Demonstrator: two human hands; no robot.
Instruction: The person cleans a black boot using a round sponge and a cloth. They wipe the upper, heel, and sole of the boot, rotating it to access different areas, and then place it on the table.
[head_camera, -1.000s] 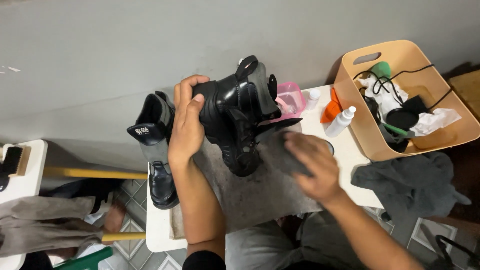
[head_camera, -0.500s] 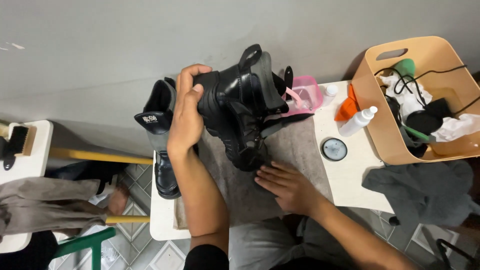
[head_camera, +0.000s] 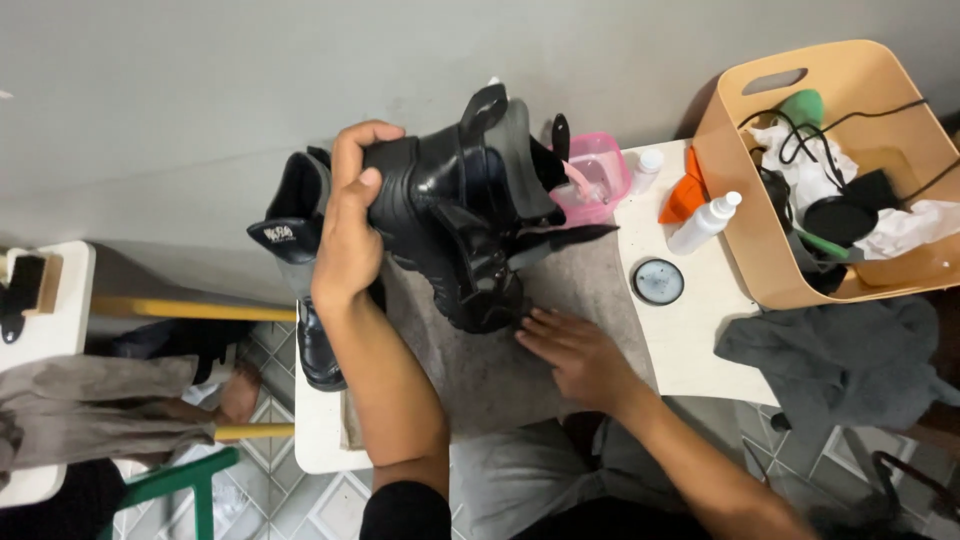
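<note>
The left hand (head_camera: 350, 235) grips a black boot (head_camera: 455, 215) tilted over the grey cloth (head_camera: 480, 370) at table centre, while the right hand (head_camera: 575, 355) lies flat and open on that cloth at the boot's five o'clock, fingertips just beside its sole.

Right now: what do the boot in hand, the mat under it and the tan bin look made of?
Black boot, gripped by the left hand: looks like smooth leather or a synthetic, semi-gloss, with bright highlights on its creases.
Grey mat, under the flat right hand: seems felt or coarse cloth, matte, fuzzy, no shine.
Tan bin: probably moulded plastic, satin, with rounded walls and a cut-out handle slot.
</note>
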